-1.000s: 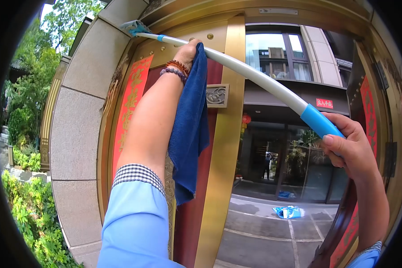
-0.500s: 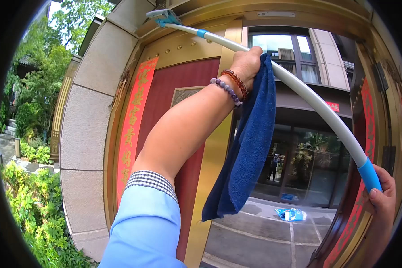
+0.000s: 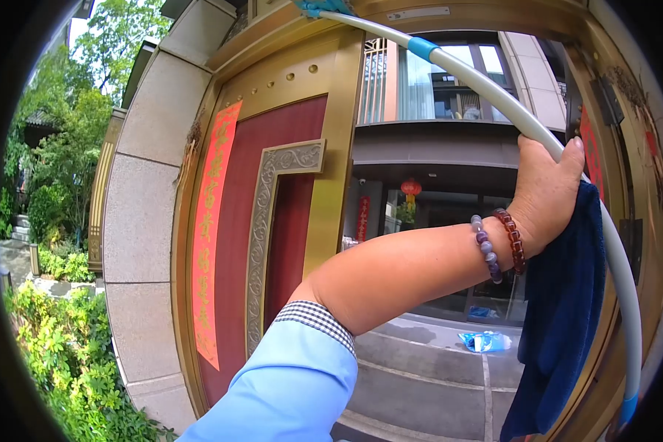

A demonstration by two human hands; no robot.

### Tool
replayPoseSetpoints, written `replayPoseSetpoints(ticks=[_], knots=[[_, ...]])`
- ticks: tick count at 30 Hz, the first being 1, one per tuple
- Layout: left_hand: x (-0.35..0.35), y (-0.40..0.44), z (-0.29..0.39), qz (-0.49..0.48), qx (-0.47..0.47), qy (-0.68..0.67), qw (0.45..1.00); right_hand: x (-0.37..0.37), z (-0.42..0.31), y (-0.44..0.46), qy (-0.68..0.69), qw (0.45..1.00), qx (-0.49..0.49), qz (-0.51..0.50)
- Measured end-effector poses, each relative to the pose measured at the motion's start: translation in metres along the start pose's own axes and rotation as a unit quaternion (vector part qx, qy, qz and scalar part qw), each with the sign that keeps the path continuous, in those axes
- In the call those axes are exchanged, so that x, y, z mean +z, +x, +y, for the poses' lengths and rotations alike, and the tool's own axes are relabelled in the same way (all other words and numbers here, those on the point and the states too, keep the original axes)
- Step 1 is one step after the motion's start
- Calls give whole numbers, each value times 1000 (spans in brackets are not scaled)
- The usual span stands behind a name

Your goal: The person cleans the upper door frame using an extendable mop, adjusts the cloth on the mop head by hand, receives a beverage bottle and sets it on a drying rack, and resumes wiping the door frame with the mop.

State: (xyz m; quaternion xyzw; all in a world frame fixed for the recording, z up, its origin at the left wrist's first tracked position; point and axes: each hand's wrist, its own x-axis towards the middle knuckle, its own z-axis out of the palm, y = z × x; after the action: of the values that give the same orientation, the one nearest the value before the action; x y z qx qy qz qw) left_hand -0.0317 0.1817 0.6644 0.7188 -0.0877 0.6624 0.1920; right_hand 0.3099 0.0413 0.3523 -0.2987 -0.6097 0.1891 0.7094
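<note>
My left hand [image 3: 549,188], with two bead bracelets at its wrist, is closed around a long pale pole [image 3: 486,81]. From that same hand hangs a dark blue cloth [image 3: 563,317]; how it is held there is hidden. The pole slopes from upper left to lower right, looking curved in the wide view. Its blue fuzzy head [image 3: 324,6] is at the top of the door frame, partly cut off. A blue grip [image 3: 629,407] marks the lower end. My right hand is out of sight.
A gold-framed red door leaf [image 3: 236,199] carries a red paper banner [image 3: 215,236] and an ornate handle [image 3: 261,221]. Through the doorway, a blue-and-white bag [image 3: 486,341] lies on grey paving [image 3: 420,359]. Stone wall [image 3: 144,221] and shrubs [image 3: 66,353] are at left.
My left hand has shifted right and lower along the pole, with the cloth. The pole appears farther right, and my right hand has left the view. The camera view has shifted.
</note>
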Motion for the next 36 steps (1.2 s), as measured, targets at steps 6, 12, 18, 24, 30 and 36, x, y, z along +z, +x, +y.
replayPoseSetpoints(ticks=[6,12,18,24,30,36], knots=[[14,-18,-6,-41,43,-33,998,7,-3,-36,-1,999,38,30],[24,-27,-4,-77,8,-171,982,26,-5,-57,-26,992,37,118],[73,-47,-1,-111,11,-212,971,0,-9,-103,-19,987,23,159],[144,-73,0,-139,-4,-263,955,-45,-8,-153,2,989,12,148],[208,-92,-8,-164,-22,-318,933,-77,-1,-198,22,975,3,221],[253,-111,-21,-194,-47,-335,921,-90,16,-229,58,958,5,280]])
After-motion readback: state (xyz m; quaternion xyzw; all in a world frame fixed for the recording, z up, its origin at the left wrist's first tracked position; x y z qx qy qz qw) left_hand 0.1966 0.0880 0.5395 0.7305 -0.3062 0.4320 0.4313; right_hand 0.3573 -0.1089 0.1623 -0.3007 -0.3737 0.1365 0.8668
